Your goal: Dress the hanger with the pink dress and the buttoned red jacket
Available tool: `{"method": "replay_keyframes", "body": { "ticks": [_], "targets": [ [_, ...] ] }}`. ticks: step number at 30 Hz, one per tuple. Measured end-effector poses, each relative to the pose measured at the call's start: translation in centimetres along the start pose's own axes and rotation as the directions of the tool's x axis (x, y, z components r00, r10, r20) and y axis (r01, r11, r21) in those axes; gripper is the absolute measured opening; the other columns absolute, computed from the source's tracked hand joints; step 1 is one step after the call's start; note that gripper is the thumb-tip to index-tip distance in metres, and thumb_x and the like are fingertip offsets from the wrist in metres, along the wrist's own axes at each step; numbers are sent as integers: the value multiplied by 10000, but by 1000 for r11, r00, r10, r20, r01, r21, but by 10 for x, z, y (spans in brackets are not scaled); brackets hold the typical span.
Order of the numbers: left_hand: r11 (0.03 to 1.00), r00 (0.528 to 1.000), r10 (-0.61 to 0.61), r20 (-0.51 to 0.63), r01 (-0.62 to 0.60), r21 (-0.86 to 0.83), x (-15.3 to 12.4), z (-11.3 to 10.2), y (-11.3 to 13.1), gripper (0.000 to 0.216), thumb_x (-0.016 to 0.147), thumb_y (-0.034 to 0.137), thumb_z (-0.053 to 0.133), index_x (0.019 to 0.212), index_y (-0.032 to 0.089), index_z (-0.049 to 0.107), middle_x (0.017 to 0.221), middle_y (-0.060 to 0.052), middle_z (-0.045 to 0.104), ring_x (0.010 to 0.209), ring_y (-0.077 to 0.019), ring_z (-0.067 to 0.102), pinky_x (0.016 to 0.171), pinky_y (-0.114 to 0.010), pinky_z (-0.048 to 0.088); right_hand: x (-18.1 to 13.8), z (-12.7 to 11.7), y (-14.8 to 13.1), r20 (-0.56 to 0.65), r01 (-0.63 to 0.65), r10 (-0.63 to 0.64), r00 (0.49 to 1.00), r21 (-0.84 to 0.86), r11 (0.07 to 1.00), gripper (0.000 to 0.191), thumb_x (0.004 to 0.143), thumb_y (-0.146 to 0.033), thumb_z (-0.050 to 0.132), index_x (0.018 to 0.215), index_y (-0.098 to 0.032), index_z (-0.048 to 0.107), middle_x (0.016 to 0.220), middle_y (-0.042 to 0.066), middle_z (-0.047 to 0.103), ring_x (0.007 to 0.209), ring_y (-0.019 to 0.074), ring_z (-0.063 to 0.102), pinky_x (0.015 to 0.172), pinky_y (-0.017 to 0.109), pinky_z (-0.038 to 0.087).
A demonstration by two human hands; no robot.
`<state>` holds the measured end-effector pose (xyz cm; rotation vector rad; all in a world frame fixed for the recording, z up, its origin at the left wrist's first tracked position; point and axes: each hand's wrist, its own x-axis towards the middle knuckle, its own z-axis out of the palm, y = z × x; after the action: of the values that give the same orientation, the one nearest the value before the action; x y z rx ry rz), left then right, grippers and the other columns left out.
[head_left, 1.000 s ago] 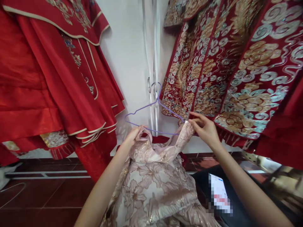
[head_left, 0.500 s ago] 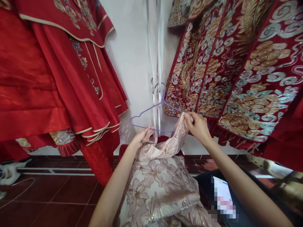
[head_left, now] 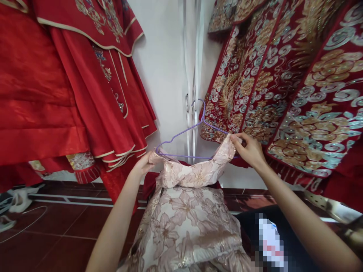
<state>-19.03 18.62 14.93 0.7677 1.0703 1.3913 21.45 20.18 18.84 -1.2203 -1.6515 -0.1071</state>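
Note:
A pale pink and cream floral dress (head_left: 187,215) lies spread toward me, its neckline stretched between my hands. A thin purple hanger (head_left: 181,132) stands at the top of it, its hook beside the white poles. My left hand (head_left: 144,163) pinches the dress's left shoulder, which sits around the left end of the hanger. On the other side, my right hand (head_left: 249,149) grips the right shoulder, which covers the right end of the hanger. The hanger's bottom bar shows across the neck opening.
Red garments with cream trim (head_left: 99,94) hang at the left. Red garments with gold and silver embroidery (head_left: 263,87) hang at the right. White poles (head_left: 193,68) stand against the wall. A phone (head_left: 269,241), partly blurred, lies at lower right. White shoes (head_left: 19,200) sit on the dark red tiled floor (head_left: 68,230).
My left hand has moved left and drawn the dress's left shoulder out over the hanger's left end. My right hand has shifted slightly right, and the neckline is wider.

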Motion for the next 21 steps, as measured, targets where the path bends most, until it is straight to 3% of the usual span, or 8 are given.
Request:
{"method": "replay_keyframes", "body": {
  "ticks": [3, 6, 8, 10, 12, 15, 18, 21],
  "targets": [
    [981, 984, -127, 123, 107, 159, -9, 1, 11, 284, 810, 413, 636, 731, 140, 639, 582, -14, 615, 460, -83, 526, 404, -162, 357, 3, -2, 4, 33, -15, 15, 999, 0, 1000, 357, 859, -501, 515, 914, -193, 688, 760, 59, 710, 644, 214, 622, 602, 295, 423],
    [970, 968, -169, 185, 131, 203, -19, -1, 21, 390, 797, 534, 604, 885, 162, 679, 815, -71, 700, 663, -130, 622, 536, -196, 441, 4, -1, 5, 32, -3, 2, 999, 26, 1000, 337, 863, -484, 514, 912, -198, 685, 801, 59, 715, 671, 216, 628, 619, 300, 431],
    [988, 992, -57, 110, 41, 146, -20, 1, 27, 291, 789, 435, 653, 900, 168, 685, 860, -68, 705, 724, -131, 625, 624, -212, 460, 4, -1, 6, 23, 8, -9, 1000, 36, 999, 330, 861, -481, 515, 910, -201, 683, 812, 57, 715, 672, 214, 626, 617, 300, 433],
    [984, 991, 128, 39, -132, 124, -16, 8, 32, 201, 754, 326, 701, 866, 159, 694, 842, -58, 703, 726, -123, 613, 679, -216, 455, 5, 1, 7, 26, 15, -16, 1000, 36, 999, 325, 860, -479, 517, 909, -203, 682, 806, 56, 713, 662, 210, 619, 609, 298, 430],
    [938, 954, 291, 75, -300, 174, -11, 21, 36, 208, 733, 322, 715, 849, 150, 706, 866, -60, 706, 756, -127, 609, 721, -218, 446, 5, 3, 7, 43, 21, -23, 999, 38, 999, 327, 867, -474, 506, 919, -202, 680, 804, 60, 711, 658, 210, 614, 608, 300, 429],
    [813, 874, 439, 206, -484, 323, -6, 43, 39, 250, 720, 387, 720, 815, 155, 713, 889, -48, 707, 823, -143, 609, 776, -217, 430, 4, 7, 8, 60, 39, -41, 997, 33, 999, 345, 888, -468, 465, 946, -200, 675, 824, 71, 708, 671, 219, 610, 619, 313, 431],
    [750, 818, 524, 237, -575, 326, -3, 54, 40, 261, 694, 406, 739, 791, 166, 704, 941, -36, 705, 886, -148, 607, 820, -218, 428, 3, 12, 10, 75, 60, -62, 995, 29, 998, 355, 901, -469, 437, 966, -205, 666, 835, 75, 699, 702, 226, 611, 634, 319, 435],
    [835, 850, 519, 90, -527, 157, -1, 49, 42, 364, 675, 479, 733, 831, 152, 700, 968, -63, 702, 869, -156, 617, 785, -233, 454, 3, 14, 11, 103, 75, -79, 992, 37, 996, 354, 907, -470, 432, 978, -207, 659, 831, 70, 694, 728, 228, 615, 653, 319, 438]
  ]
}}
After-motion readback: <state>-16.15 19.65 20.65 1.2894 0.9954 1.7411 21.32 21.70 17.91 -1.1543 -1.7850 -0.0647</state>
